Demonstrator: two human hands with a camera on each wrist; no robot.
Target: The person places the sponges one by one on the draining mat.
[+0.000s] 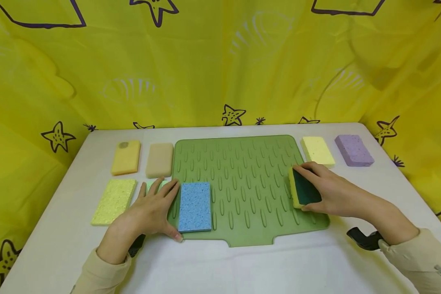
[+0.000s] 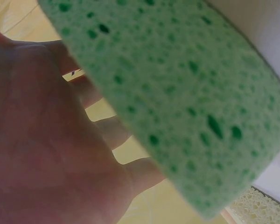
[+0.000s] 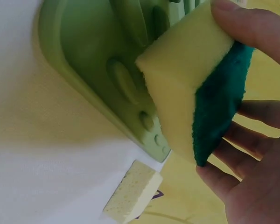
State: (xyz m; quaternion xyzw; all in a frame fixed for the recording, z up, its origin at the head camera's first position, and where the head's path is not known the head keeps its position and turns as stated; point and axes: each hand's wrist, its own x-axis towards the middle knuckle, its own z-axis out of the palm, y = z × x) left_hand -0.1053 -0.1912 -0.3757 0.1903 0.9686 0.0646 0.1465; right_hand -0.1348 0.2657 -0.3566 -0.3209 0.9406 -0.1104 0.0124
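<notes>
My left hand (image 1: 150,210) has its fingers spread over a mint-green sponge (image 1: 152,185), fingertips just past its far edge. That sponge (image 2: 177,93) fills much of the left wrist view and hides the fingertips. The left thumb points toward the near corner of a blue sponge (image 1: 194,206), which lies on the left part of a green ridged mat (image 1: 239,175). At the mat's right edge, my right hand (image 1: 328,190) grips a yellow scrub sponge (image 1: 295,188) with a dark green scouring side. In the right wrist view, this scrub sponge (image 3: 186,84) is tilted between thumb and fingers.
Left of the mat lie an orange-yellow sponge (image 1: 126,158), a beige sponge (image 1: 159,160) and a yellow-green sponge (image 1: 114,202). To its right are a pale yellow sponge (image 1: 317,150) and a purple sponge (image 1: 354,150). A yellow curtain (image 1: 206,69) hangs behind the white table (image 1: 206,265).
</notes>
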